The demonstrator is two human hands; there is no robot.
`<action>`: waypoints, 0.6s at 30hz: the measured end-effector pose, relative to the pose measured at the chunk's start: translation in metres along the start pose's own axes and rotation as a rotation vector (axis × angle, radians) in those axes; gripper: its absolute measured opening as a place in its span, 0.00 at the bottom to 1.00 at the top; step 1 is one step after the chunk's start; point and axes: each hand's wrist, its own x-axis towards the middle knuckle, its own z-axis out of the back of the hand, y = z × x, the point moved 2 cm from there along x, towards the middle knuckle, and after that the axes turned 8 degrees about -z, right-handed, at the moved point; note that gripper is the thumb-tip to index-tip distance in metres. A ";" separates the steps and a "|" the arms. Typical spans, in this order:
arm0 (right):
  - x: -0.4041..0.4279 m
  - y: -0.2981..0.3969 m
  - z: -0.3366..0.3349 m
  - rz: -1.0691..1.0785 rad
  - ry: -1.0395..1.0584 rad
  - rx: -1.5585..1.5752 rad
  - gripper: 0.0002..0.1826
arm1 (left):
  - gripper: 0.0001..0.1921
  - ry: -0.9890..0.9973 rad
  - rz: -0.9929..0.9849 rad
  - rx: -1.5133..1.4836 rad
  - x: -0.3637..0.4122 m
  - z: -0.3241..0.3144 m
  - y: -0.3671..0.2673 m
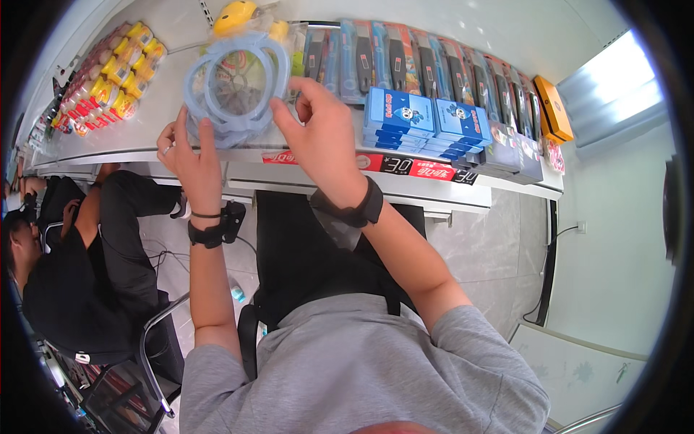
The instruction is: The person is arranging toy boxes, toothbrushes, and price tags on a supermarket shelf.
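Note:
Light-blue round plastic-framed slicers (pixel 277 59), with spokes around a hub, lie overlapping in clear wrap on the white shelf (pixel 162 116). My left hand (pixel 192 163) is at their lower-left rim, thumb and fingertips on either side of it. At the right rim, my right hand (pixel 325 135) pinches the edge between thumb and forefinger. Part of the lower slicers is hidden under the upper ring. Just behind them sits a yellow plastic item (pixel 234 17) in clear wrap.
Right of the slicers stand blister-packed black-handled tools (pixel 398 59), stacked blue boxes (pixel 401 116), dark boxes (pixel 515 154) and an orange box (pixel 553 108). Yellow-capped packs (pixel 116 70) stand at far left. Along the shelf front runs a red label strip (pixel 431 169). A seated person (pixel 81 293) is at left.

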 end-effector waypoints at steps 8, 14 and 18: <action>-0.021 -0.004 0.018 0.229 -0.098 0.226 0.16 | 0.23 -0.095 0.023 -0.299 -0.020 0.017 -0.023; -0.078 -0.040 0.053 0.361 -0.078 0.168 0.15 | 0.24 -0.197 -0.177 -0.676 -0.061 0.030 -0.033; -0.131 -0.097 0.098 -0.094 0.477 0.226 0.17 | 0.37 -0.136 0.111 -0.741 -0.123 0.053 -0.014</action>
